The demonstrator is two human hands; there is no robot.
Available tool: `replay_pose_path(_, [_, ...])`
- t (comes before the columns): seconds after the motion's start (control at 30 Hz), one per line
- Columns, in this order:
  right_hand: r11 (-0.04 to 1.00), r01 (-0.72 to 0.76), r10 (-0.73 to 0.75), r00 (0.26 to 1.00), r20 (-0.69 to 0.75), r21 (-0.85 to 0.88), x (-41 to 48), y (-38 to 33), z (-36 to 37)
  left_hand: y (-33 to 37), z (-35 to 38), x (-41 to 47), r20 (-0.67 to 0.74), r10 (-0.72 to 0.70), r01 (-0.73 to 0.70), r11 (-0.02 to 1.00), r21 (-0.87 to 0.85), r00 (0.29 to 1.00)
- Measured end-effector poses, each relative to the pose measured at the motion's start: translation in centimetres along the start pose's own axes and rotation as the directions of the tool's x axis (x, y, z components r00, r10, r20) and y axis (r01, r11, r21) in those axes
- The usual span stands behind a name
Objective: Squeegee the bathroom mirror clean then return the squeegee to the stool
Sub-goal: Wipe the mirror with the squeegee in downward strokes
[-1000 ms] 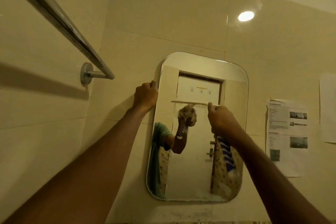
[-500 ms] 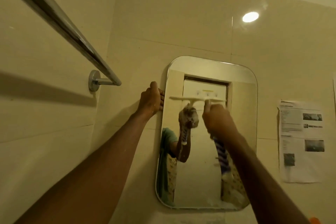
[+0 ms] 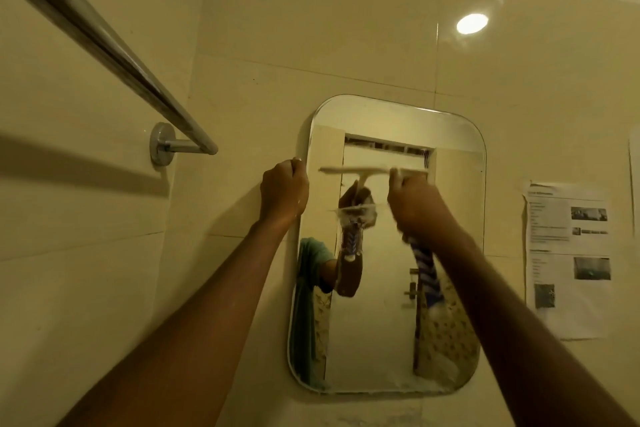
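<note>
A rounded rectangular mirror (image 3: 457, 184) hangs on the tiled wall. My right hand (image 3: 415, 204) grips the handle of a white squeegee (image 3: 356, 170), whose blade lies level across the upper part of the glass. The blue-and-white striped handle end sticks out below my fist. My left hand (image 3: 285, 192) holds the mirror's left edge, fingers curled round it. Soapy foam lines the mirror's bottom edge, and a wet streak shows below the blade. The stool is out of view.
A chrome towel rail (image 3: 104, 45) runs along the left wall, ending in a round mount (image 3: 161, 144) near my left hand. A printed paper sheet (image 3: 568, 260) is stuck to the wall right of the mirror. A ceiling light reflects in the tile (image 3: 471, 23).
My right hand has moved the squeegee blade upward on the mirror, from mid-height towards the top. My left hand stays on the mirror's left edge.
</note>
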State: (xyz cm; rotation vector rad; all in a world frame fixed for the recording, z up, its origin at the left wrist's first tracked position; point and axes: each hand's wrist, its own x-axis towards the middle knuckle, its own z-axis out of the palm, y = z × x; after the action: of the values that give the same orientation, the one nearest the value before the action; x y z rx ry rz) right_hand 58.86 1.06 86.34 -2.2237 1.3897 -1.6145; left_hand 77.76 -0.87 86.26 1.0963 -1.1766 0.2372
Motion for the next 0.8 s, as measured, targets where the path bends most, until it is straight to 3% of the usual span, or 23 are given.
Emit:
replay_pose_path(0.17, [0.995, -0.075, 0.083, 0.989, 0.126, -0.066, -4.4, 3.0, 1.6, -0.3, 0.3, 0.0, -0.034, 0.078, -0.075, 0.993, 0.097, 0.996])
replay_pose_path(0.3, [0.999, -0.032, 0.032, 0.999, -0.028, -0.023, -0.3, 1.7, -3.3, -0.6, 0.6, 0.2, -0.044, 0.120, -0.111, 0.978, 0.176, 0.992])
replay_pose_path(0.4, [0.997, -0.075, 0.079, 0.990, -0.118, 0.036, 4.3, 0.6, -7.1, -0.8, 0.8, 0.5, -0.039, 0.131, -0.120, 0.970, 0.211, 0.991])
replay_pose_path(0.53, [0.986, -0.154, 0.157, 0.986, -0.049, 0.061, 6.2, 1.6, -7.9, -1.1, 1.0, 0.9, -0.036, 0.144, -0.132, 0.965, 0.224, 0.989])
replay_pose_path(0.8, [0.988, -0.154, 0.154, 0.986, 0.068, 0.006, -2.6, 6.1, -2.3, -0.7, 0.5, 0.6, -0.033, 0.127, -0.117, 0.968, 0.224, 0.991])
